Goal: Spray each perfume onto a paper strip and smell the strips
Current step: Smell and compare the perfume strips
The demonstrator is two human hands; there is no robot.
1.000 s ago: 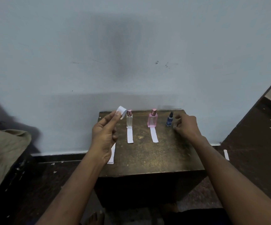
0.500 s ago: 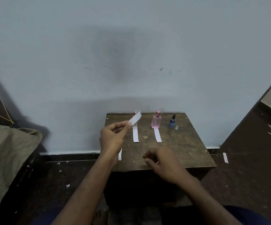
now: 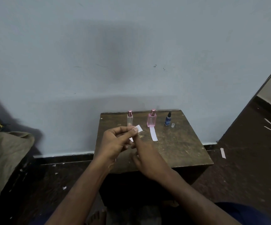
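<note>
Your right hand [image 3: 145,157]: nearest item, low over the wooden table [image 3: 177,143], fingers loosely curled; whether they grip anything cannot be told.

Your left hand [image 3: 115,143]: at 10 o'clock of the right hand, touching it. Thumb and forefinger pinch a paper strip [image 3: 138,128]; its white free end sticks out past the thumbnail toward 2 o'clock, the rest hidden behind the fingers.

Second paper strip [image 3: 153,134]: flat on the table, just in front of the pink perfume bottle [image 3: 152,119].

Far row, left to right: clear perfume bottle [image 3: 130,119], pink bottle, small blue spray bottle [image 3: 168,119], all upright. Small clear cap [image 3: 173,125]: just beside the blue bottle, at its 4 o'clock.
</note>
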